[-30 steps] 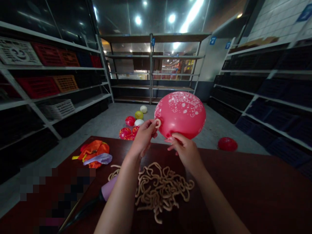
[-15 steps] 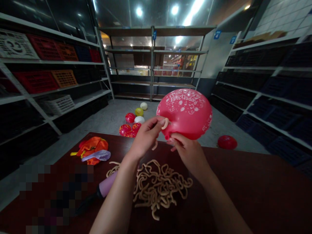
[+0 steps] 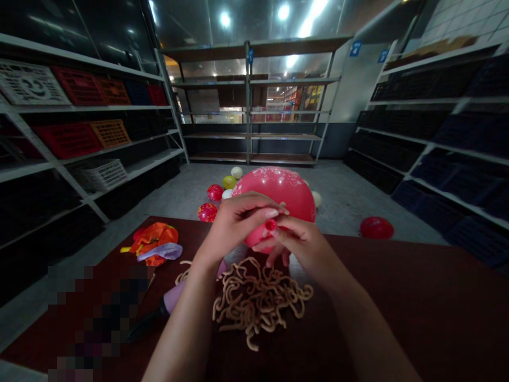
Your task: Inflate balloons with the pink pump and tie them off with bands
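Note:
A big red inflated balloon [image 3: 278,187] with white print is held before me above the table's far edge, its open rolled mouth facing me. My right hand [image 3: 308,244] pinches the balloon's neck with thumb and forefinger, its other fingers reaching underneath. Curled over the same neck from the left, my left hand [image 3: 240,217] has its fingers closed beside the mouth; the tan cord it held is mostly hidden among the fingers. Below both hands lies a tangled pile of tan cords [image 3: 254,302]. Partly behind my left forearm rests a purple hand pump [image 3: 173,298] with a black end.
Deflated orange and purple balloons [image 3: 157,243] lie at the left of the dark table [image 3: 382,297]. Several inflated balloons [image 3: 215,192] are on the floor beyond, and a red balloon [image 3: 377,227] at right. Shelves with crates [image 3: 75,139] line both sides; a metal rack [image 3: 248,106] stands behind.
The balloon has moved left and lower, its mouth now turned towards me. My left hand has brought the tan cord in to the neck, and both hands now meet there.

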`<move>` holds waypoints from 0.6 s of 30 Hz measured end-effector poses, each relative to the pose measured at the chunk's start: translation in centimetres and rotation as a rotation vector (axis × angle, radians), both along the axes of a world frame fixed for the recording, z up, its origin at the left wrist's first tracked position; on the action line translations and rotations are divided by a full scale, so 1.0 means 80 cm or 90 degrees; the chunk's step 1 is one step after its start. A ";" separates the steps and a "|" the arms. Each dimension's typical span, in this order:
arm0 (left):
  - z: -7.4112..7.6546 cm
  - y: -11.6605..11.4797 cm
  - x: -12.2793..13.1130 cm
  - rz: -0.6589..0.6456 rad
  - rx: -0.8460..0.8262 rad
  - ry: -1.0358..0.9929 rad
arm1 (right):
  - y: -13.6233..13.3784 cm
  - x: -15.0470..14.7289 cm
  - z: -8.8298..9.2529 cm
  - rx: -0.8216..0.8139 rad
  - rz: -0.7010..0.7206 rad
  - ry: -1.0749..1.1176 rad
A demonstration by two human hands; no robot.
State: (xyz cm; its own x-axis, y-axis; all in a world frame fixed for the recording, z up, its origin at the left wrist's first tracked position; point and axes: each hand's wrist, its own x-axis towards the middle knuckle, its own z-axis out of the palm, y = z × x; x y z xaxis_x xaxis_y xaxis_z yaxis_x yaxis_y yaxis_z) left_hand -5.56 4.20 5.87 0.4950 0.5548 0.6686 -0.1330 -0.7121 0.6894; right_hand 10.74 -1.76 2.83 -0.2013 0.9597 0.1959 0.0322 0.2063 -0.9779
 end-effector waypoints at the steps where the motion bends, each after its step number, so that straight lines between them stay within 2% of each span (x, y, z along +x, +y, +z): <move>1: 0.002 -0.001 -0.001 -0.012 0.026 0.029 | -0.001 0.004 0.002 -0.009 0.005 0.015; 5: 0.006 -0.006 -0.002 -0.009 0.108 0.094 | -0.005 0.018 0.009 0.003 -0.001 0.034; 9: 0.003 -0.010 0.010 0.013 0.156 0.061 | -0.003 0.021 0.009 0.032 -0.035 0.030; 13: -0.012 -0.017 0.039 0.112 0.178 -0.060 | 0.002 0.028 0.007 0.048 -0.060 0.059; 16: -0.028 -0.019 0.060 0.191 0.159 -0.126 | 0.005 0.039 0.005 0.006 -0.033 0.083; 18: -0.037 -0.016 0.069 0.212 0.139 -0.145 | 0.007 0.044 0.003 -0.033 -0.007 0.106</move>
State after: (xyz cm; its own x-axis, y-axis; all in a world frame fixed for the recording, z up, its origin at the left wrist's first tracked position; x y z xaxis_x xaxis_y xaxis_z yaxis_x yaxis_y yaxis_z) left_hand -0.08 2.96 2.93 0.1404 0.4922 0.8591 -0.0035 -0.8674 0.4976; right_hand 14.29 -1.18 3.04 -0.1591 0.9714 0.1764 -0.1290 0.1567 -0.9792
